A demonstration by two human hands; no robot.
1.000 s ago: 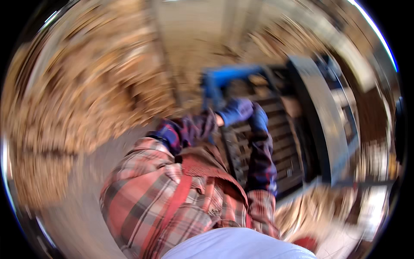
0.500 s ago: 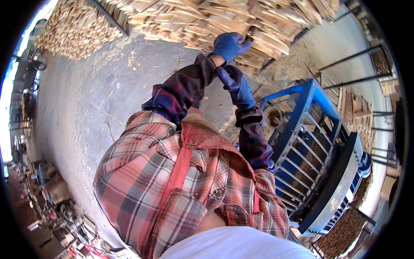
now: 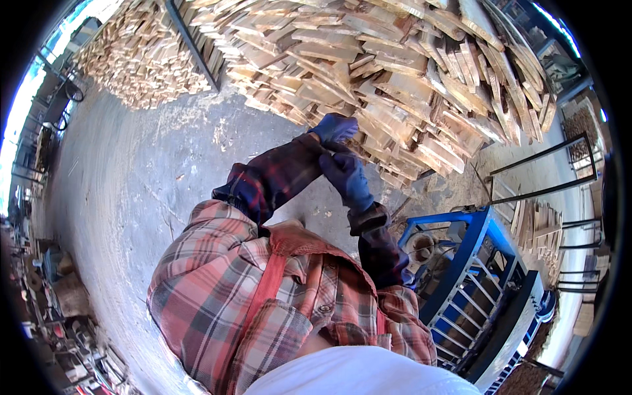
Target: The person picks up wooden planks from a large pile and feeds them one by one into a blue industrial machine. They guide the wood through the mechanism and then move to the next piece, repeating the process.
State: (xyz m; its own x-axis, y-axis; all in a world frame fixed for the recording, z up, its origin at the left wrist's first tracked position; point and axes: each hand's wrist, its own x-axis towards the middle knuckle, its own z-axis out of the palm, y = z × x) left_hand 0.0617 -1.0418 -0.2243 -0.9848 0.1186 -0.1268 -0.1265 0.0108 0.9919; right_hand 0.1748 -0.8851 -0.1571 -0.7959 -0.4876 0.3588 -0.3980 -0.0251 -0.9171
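Observation:
Both my hands wear blue work gloves and are held out in front of my chest. My left hand is in front of the wood pile, fingers loosely stretched to the right with nothing seen in them. Just nearer, my right hand pinches the cuff of the dark plaid left sleeve at the wrist. Its fingertips are partly hidden by the sleeve. A red apron hangs over my plaid shirt.
A large pile of split wood pieces lies ahead on the concrete floor, with another wood pile at the far left beyond a dark metal post. Close on my right stands a blue metal-framed machine with bars.
The view has shifted, bringing more of the wood pile into sight. Both hands appear lower in the picture, and the left fingers have turned. The right hand stays at the left cuff.

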